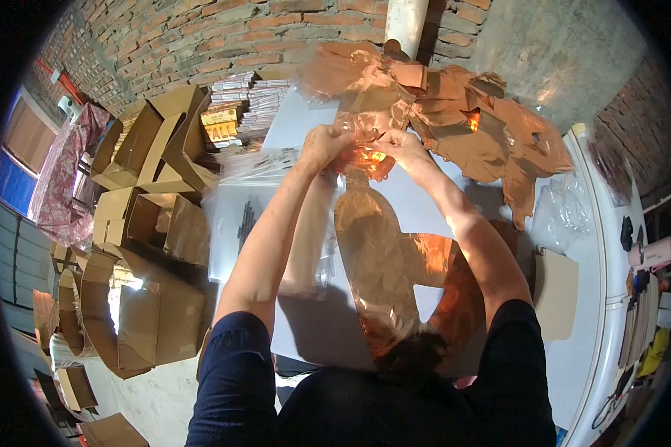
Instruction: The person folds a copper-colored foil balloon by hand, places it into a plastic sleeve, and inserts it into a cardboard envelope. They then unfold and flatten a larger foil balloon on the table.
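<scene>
Both my hands are at the centre of the view, over the table, on a shiny copper-coloured foil piece [369,158]. My left hand [326,145] pinches its left edge, and my right hand [399,146] pinches its right side close by. The fingertips are partly hidden by glare and foil. A large flat copper foil shape [373,246] lies below the hands, between my forearms, reaching toward my body. More crumpled copper foil shapes [462,119] are heaped beyond my right hand.
Clear plastic bags [235,223] lie left of my left forearm. Folded silver and yellow packets [253,104] sit at the back left. Open cardboard boxes [160,313] stand along the left. Crumpled clear plastic [563,212] and a cardboard piece [557,294] are at the right. A brick wall [276,37] stands behind.
</scene>
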### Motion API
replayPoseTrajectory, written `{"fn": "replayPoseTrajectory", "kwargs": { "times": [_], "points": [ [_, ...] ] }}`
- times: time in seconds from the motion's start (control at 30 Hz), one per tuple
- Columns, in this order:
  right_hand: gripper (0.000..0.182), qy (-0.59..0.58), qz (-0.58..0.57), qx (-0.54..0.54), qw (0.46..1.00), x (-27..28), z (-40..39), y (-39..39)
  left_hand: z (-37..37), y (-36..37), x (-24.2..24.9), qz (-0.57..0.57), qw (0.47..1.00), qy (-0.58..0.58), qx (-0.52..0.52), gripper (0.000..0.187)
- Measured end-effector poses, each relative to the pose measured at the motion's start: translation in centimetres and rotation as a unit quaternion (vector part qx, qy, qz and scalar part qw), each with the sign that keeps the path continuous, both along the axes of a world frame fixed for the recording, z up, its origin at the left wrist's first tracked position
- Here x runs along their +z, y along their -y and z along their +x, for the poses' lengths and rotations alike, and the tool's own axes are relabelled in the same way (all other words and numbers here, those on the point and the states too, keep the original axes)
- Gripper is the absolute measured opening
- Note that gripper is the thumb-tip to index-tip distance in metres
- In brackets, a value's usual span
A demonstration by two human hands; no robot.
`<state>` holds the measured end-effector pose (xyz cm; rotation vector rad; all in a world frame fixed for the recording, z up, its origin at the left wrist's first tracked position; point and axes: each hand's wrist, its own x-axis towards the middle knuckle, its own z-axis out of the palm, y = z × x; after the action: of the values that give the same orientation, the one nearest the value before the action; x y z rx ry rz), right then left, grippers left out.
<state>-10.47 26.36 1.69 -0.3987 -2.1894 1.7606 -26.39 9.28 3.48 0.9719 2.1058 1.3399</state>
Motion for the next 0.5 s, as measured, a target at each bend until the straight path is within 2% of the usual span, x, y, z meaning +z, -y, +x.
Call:
{"fn": "replayPoseTrajectory", "kwargs": {
  "times": [0.17, 0.33, 0.5],
  "points": [
    [0.013, 0.02, 0.014, -0.011, 1.0, 1.2, -0.2, 0.3, 1.2, 0.8, 1.9, -0.007, 0.998, 0.055, -0.02, 0.03],
    [0.017, -0.023, 0.076, -0.072, 0.994, 1.1, -1.8, 0.1, 1.9, 1.4, 3.2, -0.009, 0.994, 0.102, -0.028, 0.031],
    [0.018, -0.018, 0.131, -0.135, 0.982, -0.7, -3.9, -0.9, 0.5, 0.9, 0.9, 0.013, 0.998, 0.025, -0.053, 0.031]
  ]
}}
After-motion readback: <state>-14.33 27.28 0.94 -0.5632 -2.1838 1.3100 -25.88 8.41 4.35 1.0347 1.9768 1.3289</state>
